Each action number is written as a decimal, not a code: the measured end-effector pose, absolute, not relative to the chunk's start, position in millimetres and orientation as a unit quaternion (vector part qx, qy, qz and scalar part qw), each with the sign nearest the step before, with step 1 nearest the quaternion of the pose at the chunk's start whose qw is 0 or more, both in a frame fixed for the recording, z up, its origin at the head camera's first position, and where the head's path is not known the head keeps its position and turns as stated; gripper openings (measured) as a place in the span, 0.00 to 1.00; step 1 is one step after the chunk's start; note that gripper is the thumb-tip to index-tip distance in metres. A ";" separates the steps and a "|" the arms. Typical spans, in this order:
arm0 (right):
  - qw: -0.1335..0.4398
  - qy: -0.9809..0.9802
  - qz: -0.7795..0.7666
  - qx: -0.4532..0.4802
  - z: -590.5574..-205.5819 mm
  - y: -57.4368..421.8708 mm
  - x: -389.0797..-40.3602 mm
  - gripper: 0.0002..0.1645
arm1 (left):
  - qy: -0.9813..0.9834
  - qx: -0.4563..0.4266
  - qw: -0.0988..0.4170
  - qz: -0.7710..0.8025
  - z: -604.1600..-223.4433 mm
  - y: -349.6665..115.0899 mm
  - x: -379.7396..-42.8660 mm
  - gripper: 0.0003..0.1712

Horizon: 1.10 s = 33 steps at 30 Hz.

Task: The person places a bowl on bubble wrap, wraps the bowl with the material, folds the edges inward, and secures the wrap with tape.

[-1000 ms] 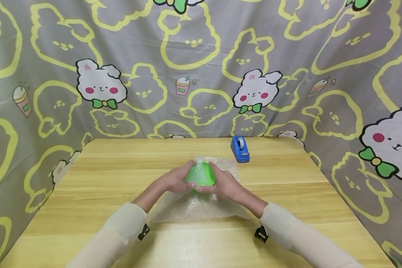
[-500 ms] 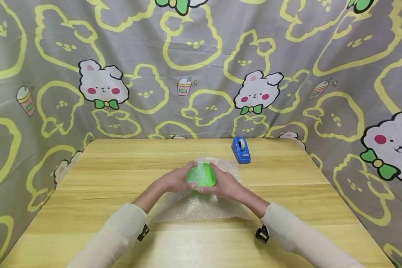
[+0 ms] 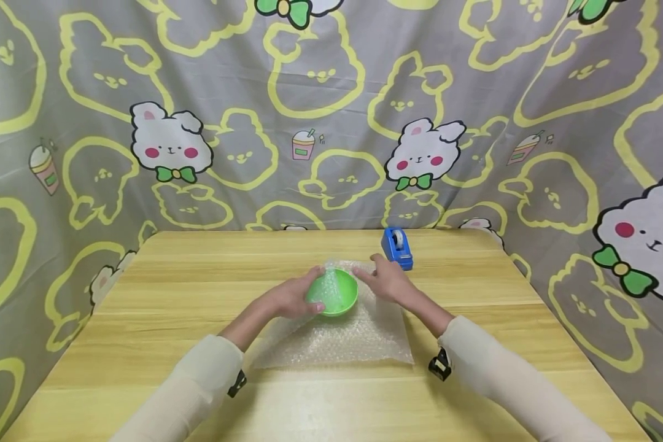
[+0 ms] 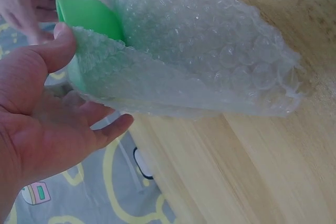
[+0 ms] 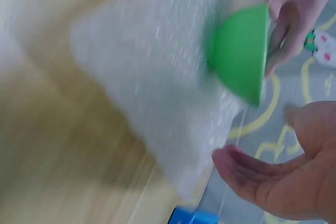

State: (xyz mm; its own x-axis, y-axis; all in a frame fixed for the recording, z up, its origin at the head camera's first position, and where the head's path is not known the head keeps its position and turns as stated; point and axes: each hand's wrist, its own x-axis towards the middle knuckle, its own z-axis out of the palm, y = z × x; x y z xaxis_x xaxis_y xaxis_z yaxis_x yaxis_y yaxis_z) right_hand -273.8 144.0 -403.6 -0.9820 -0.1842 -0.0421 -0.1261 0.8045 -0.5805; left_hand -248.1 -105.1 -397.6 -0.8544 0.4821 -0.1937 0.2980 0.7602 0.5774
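Bowl [image 3: 347, 287] is sitting upright on the wrap [image 3: 345, 342], whose flap [image 3: 324, 291] is lying over the bowl's left part. Left hand [image 3: 294, 296] is gripping bowl and flap together, thumb over the rim. Right hand [image 3: 391, 280], loosely spread and holding nothing, is hovering near the wrap's far right corner; the dispenser [image 3: 400, 251] is standing just beyond the wrap.

Light-brown wooden table [image 3: 160, 307], its grain running left to right. A clear plastic bubble-wrap sheet [image 3: 342, 341] lies around the middle, its left part folded up; beyond it, farther right, stands a blue tape dispenser [image 3: 397, 250].
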 end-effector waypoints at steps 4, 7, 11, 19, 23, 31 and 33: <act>0.042 0.961 -0.268 -0.050 -409.8 162.6 -288.7 0.42 | 0.925 0.209 0.167 0.271 -399.1 -105.2 -248.1 0.48; 0.085 0.964 -0.252 -0.025 -415.8 174.1 -296.4 0.43 | 0.925 0.205 0.170 0.270 -398.9 -104.9 -248.2 0.48; 0.121 0.952 -0.282 -0.005 -422.2 182.4 -302.9 0.32 | 0.924 0.201 0.175 0.273 -397.3 -104.3 -247.9 0.48; 0.119 0.905 -0.406 0.040 -426.5 182.4 -313.3 0.35 | 0.924 0.202 0.173 0.273 -396.8 -105.1 -248.9 0.48; 0.124 0.880 -0.456 0.049 -423.4 179.7 -313.9 0.35 | 0.925 0.200 0.172 0.274 -396.2 -104.8 -249.2 0.48; 0.190 0.816 -0.546 0.024 -411.0 170.5 -307.9 0.19 | 0.924 0.200 0.169 0.280 -396.6 -105.3 -248.6 0.48; 0.203 0.812 -0.547 0.017 -408.2 167.7 -306.3 0.25 | 0.924 0.198 0.170 0.280 -396.7 -105.1 -248.8 0.48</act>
